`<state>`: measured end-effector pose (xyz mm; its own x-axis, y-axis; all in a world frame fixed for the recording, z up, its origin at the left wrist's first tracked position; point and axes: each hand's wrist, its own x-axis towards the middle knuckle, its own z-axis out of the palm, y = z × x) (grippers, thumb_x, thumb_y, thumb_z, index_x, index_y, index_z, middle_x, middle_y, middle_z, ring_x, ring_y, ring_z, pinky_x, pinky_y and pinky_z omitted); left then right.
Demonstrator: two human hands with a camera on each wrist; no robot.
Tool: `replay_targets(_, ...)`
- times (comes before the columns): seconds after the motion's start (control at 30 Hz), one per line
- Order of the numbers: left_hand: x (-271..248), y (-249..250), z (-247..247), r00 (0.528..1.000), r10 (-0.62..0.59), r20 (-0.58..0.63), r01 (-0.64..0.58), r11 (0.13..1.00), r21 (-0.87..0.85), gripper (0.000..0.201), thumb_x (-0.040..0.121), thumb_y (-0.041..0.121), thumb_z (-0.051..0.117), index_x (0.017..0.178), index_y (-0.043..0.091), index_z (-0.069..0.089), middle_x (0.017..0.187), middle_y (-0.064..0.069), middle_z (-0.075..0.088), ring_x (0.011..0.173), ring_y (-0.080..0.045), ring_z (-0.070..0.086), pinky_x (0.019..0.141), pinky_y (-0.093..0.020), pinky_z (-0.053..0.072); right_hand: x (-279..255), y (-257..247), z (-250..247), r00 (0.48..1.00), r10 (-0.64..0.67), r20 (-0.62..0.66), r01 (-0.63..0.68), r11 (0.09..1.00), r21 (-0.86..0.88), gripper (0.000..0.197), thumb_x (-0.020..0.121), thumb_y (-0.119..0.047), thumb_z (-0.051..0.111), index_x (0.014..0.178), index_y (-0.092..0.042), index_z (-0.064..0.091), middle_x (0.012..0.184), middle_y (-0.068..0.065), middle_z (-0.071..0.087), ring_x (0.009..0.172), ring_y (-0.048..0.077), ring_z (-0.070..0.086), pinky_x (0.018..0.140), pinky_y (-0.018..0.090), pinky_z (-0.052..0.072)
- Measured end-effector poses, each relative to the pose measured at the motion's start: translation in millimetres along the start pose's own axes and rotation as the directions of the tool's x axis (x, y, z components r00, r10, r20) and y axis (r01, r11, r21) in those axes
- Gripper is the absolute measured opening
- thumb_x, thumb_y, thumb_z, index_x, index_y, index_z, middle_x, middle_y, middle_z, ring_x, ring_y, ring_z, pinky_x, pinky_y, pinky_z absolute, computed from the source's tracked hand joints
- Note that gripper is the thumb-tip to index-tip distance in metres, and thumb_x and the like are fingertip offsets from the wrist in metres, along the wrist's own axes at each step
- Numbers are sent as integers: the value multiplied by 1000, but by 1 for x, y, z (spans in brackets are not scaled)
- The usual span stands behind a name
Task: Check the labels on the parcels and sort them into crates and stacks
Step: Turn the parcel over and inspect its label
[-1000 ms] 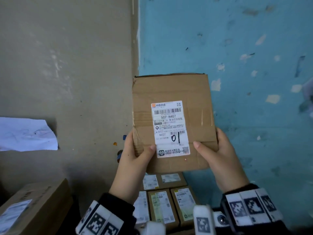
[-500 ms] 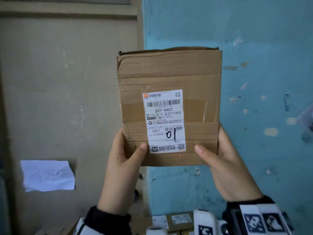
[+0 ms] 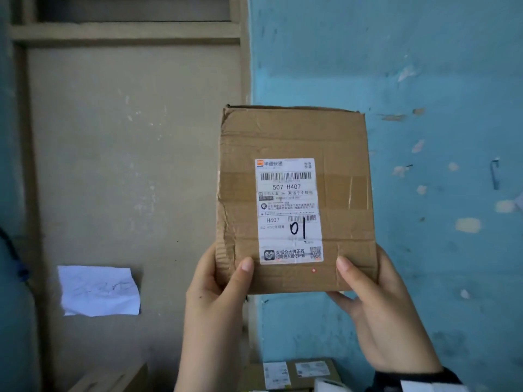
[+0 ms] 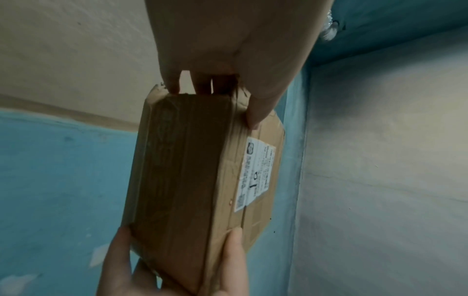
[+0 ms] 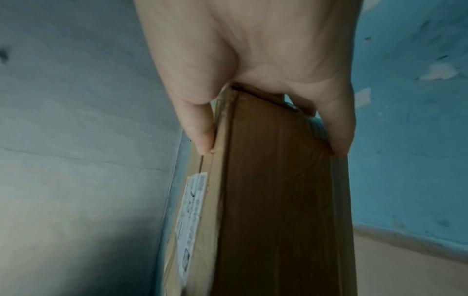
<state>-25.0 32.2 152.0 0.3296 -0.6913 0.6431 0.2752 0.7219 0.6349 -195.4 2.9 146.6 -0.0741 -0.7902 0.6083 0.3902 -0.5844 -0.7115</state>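
Observation:
I hold a flat brown cardboard parcel (image 3: 294,142) upright in front of the wall, its white shipping label (image 3: 288,210) facing me, printed 507-H407 with a handwritten 01. My left hand (image 3: 215,304) grips the lower left corner, thumb on the front. My right hand (image 3: 382,315) grips the lower right corner, thumb on the front too. The left wrist view shows the parcel (image 4: 182,180) edge-on, the left hand (image 4: 228,66) at one end and the right hand's fingers at the other. In the right wrist view the right hand (image 5: 253,80) pinches the parcel (image 5: 273,200) by its edge.
Low in the head view lie other labelled cardboard parcels (image 3: 300,373), and a cardboard box corner (image 3: 113,380) shows at lower left. A white paper sheet (image 3: 99,290) is stuck on the beige wall. The blue wall (image 3: 438,80) rises at right.
Both hands lifted the parcel up before the wall and the head view tilted up with it; the parcels below have slid almost out of sight. The grip is unchanged.

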Motion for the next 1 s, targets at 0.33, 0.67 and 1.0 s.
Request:
replay_targets(0.33, 1, -13, -10, 997, 33, -64, -24, 991, 132, 29, 92, 6, 57, 117, 21, 63, 105, 7, 74, 103, -8, 68, 84, -26, 49, -4, 15, 4, 1000, 30, 0, -30, 999, -39, 54, 57, -51, 84, 105, -30, 70, 108, -3, 74, 107, 17, 67, 94, 37, 49)
replay_targets(0.67, 4, -22, -24, 988, 12, -155, 10, 989, 144, 25, 99, 12, 51, 106, 30, 65, 93, 13, 73, 72, 0, 63, 60, -18, 50, -9, 25, 6, 996, 61, 71, -59, 998, -31, 69, 42, -71, 82, 103, -41, 72, 114, -10, 72, 109, 4, 65, 97, 33, 47)
replay_targets(1.0, 5, -23, -34, 951, -257, -170, 246, 966, -81, 35, 106, 21, 34, 113, 10, 66, 106, -14, 74, 91, -20, 68, 93, -49, 49, 2, 39, -12, 989, 145, 26, -147, 978, 146, 47, 95, -31, 54, 141, -32, 45, 141, -1, 56, 129, 19, 54, 105, 52, 43)
